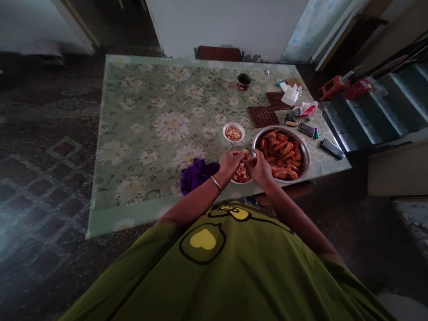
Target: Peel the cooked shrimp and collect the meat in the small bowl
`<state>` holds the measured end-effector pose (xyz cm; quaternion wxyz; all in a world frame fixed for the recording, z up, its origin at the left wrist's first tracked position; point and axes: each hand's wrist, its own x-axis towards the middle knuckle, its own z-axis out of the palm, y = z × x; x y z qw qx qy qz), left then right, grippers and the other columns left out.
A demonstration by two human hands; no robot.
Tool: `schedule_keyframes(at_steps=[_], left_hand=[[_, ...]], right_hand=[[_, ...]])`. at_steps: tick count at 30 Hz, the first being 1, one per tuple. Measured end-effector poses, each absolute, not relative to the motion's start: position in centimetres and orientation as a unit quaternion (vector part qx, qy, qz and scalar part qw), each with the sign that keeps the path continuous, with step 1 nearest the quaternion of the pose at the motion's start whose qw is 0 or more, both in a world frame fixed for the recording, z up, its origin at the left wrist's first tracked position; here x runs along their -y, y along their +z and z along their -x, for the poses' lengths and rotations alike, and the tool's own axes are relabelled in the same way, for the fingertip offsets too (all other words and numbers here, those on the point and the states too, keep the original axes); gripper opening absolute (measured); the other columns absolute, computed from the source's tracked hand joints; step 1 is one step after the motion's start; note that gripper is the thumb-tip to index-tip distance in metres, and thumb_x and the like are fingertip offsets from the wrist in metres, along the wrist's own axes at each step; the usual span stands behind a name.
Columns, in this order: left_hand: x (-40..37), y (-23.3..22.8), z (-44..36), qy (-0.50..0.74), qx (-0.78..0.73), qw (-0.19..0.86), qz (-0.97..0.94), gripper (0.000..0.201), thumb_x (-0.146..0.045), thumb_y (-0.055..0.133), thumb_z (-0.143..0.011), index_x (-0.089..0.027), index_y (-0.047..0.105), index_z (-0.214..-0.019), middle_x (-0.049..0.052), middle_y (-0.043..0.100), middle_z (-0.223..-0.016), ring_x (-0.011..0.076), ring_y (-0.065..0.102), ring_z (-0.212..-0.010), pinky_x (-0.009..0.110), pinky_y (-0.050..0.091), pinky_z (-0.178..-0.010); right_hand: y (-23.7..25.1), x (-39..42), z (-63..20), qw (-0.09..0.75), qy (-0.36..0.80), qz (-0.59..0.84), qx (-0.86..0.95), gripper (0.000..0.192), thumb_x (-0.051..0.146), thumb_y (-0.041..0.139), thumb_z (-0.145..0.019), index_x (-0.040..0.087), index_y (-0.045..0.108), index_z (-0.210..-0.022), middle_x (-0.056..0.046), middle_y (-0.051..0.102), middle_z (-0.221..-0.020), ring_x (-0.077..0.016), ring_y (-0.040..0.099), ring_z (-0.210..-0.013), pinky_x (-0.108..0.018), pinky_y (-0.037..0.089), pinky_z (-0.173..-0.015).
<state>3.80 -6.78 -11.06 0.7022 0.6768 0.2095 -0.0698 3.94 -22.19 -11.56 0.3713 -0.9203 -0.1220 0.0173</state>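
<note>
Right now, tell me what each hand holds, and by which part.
Both hands, left hand and right hand, pinch one small prawn between them; which part cannot be told.

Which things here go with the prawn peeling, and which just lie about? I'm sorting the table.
In use:
- left hand and right hand, together on a prawn
- metal bowl of prawns
- bowl under the hands
- small white bowl

Lying about:
- purple cloth
- tin
- brown mats
- tissues
- remote
</note>
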Motion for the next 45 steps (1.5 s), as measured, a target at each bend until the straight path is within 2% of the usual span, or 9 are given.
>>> schedule_keyframes(at_steps=[4, 8, 12, 17, 21, 26, 33, 41, 45], left_hand=[[7.1, -11.0, -3.9, -0.063, -0.224, 0.684, -0.692, 0.016, -0.022, 0.07, -0.079, -0.017, 0.067, -0.064, -0.001, 0.063, -0.06, 0.0124, 0.056, -0.06, 0.024, 0.041, -0.059], [7.2, -11.2, -3.6, -0.055, -0.187, 0.694, -0.693, 0.014, -0.022, 0.07, -0.079, -0.016, 0.069, -0.067, -0.001, 0.065, -0.064, 0.013, 0.058, -0.063, 0.024, 0.043, -0.061], [7.0, -11.6, -3.5, -0.05, -0.17, 0.708, -0.684, 0.012, -0.021, 0.065, -0.079, -0.015, 0.075, -0.079, 0.0, 0.069, -0.07, 0.0134, 0.061, -0.066, 0.023, 0.047, -0.065], [6.6, -11.8, -3.6, -0.069, -0.151, 0.746, -0.645, 0.016, -0.026, 0.065, -0.078, -0.015, 0.077, -0.083, 0.001, 0.071, -0.072, 0.013, 0.061, -0.063, 0.024, 0.048, -0.064], [6.5, -11.4, -3.7, -0.066, -0.142, 0.732, -0.663, 0.016, -0.026, 0.066, -0.08, -0.014, 0.077, -0.08, 0.001, 0.07, -0.069, 0.0139, 0.061, -0.062, 0.024, 0.047, -0.062], [6.6, -10.3, -3.4, -0.01, -0.12, 0.662, -0.74, 0.012, -0.021, 0.07, -0.082, -0.015, 0.08, -0.084, 0.001, 0.076, -0.079, 0.017, 0.068, -0.076, 0.026, 0.051, -0.074], [7.3, -10.3, -3.2, -0.022, -0.139, 0.743, -0.654, 0.009, -0.022, 0.078, -0.08, -0.013, 0.078, -0.083, 0.004, 0.077, -0.08, 0.0158, 0.067, -0.073, 0.026, 0.051, -0.074], [7.5, -9.7, -3.2, 0.006, -0.13, 0.698, -0.704, 0.014, -0.024, 0.078, -0.083, -0.015, 0.075, -0.073, 0.001, 0.073, -0.072, 0.0153, 0.063, -0.071, 0.026, 0.049, -0.073], [7.6, -9.9, -2.8, 0.023, -0.098, 0.706, -0.701, 0.013, -0.023, 0.075, -0.087, -0.016, 0.077, -0.077, 0.001, 0.074, -0.074, 0.0158, 0.064, -0.072, 0.026, 0.05, -0.074]], right_hand=[[-10.8, 22.3, -3.6, 0.212, -0.026, 0.962, 0.167, 0.036, 0.032, 0.051, -0.101, 0.015, 0.07, -0.126, -0.018, 0.076, -0.11, -0.0281, 0.068, -0.094, -0.036, 0.052, -0.082], [-10.6, 22.4, -3.7, 0.186, -0.016, 0.967, 0.173, 0.031, 0.029, 0.045, -0.102, 0.017, 0.072, -0.111, -0.015, 0.075, -0.103, -0.025, 0.065, -0.087, -0.032, 0.048, -0.075], [-10.8, 22.7, -4.3, 0.282, 0.018, 0.944, 0.173, 0.029, 0.037, 0.044, -0.101, 0.021, 0.061, -0.083, -0.009, 0.069, -0.083, -0.021, 0.059, -0.075, -0.031, 0.044, -0.07], [-10.6, 22.7, -4.9, 0.472, 0.101, 0.864, 0.141, 0.051, 0.07, 0.05, -0.092, 0.024, 0.049, -0.07, 0.0, 0.052, -0.066, -0.0151, 0.046, -0.063, -0.029, 0.04, -0.061], [-10.0, 22.6, -4.9, 0.547, 0.139, 0.82, 0.101, 0.059, 0.082, 0.058, -0.08, 0.024, 0.054, -0.07, 0.001, 0.05, -0.065, -0.014, 0.043, -0.061, -0.027, 0.039, -0.057], [-9.7, 22.7, -4.7, 0.484, 0.068, 0.864, 0.118, 0.054, 0.075, 0.052, -0.087, 0.024, 0.053, -0.069, 0.001, 0.052, -0.064, -0.0148, 0.044, -0.063, -0.029, 0.038, -0.061], [-9.8, 22.8, -4.4, 0.495, 0.053, 0.858, 0.126, 0.053, 0.074, 0.046, -0.093, 0.024, 0.053, -0.075, 0.0, 0.054, -0.069, -0.016, 0.05, -0.066, -0.028, 0.042, -0.063], [-9.8, 23.6, -4.8, 0.354, -0.037, 0.912, 0.202, 0.036, 0.045, 0.048, -0.103, 0.02, 0.071, -0.116, -0.016, 0.075, -0.114, -0.0282, 0.069, -0.107, -0.04, 0.054, -0.097], [-10.0, 23.2, -5.0, 0.446, -0.017, 0.88, 0.162, 0.041, 0.051, 0.05, -0.101, 0.02, 0.076, -0.105, -0.012, 0.078, -0.103, -0.0267, 0.07, -0.095, -0.039, 0.056, -0.091]])
